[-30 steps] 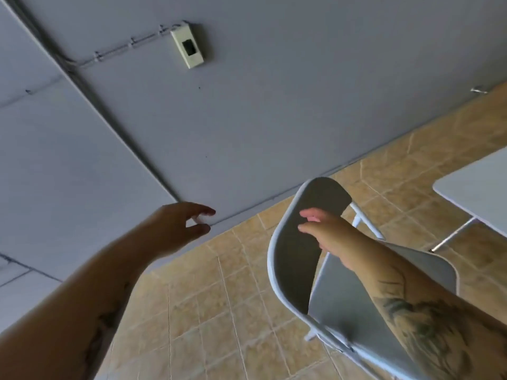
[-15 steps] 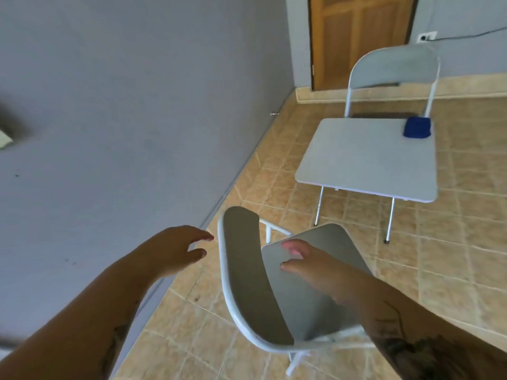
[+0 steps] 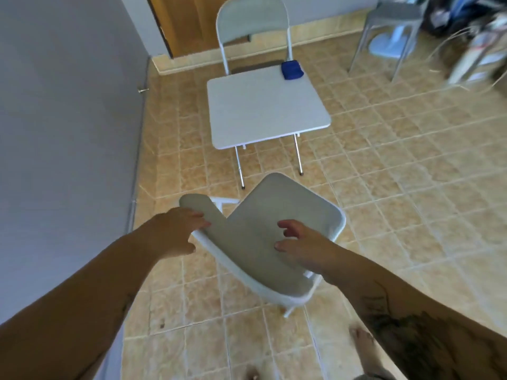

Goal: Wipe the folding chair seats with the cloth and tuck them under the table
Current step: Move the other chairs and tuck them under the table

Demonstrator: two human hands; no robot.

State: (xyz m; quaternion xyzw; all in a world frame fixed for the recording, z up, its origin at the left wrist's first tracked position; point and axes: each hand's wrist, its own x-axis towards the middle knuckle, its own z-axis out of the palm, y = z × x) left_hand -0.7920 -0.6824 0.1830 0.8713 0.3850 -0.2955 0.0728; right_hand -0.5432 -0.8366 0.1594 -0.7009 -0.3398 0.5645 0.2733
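Hands on unmarked white folding chair, no legible writing.

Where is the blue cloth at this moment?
In the head view, the blue cloth lies on the far right corner of the small table, just in front of the far folding chair.

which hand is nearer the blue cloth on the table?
Right. The right hand sits over the near chair's seat, nearer the blue cloth; the left hand, at the backrest, is farther.
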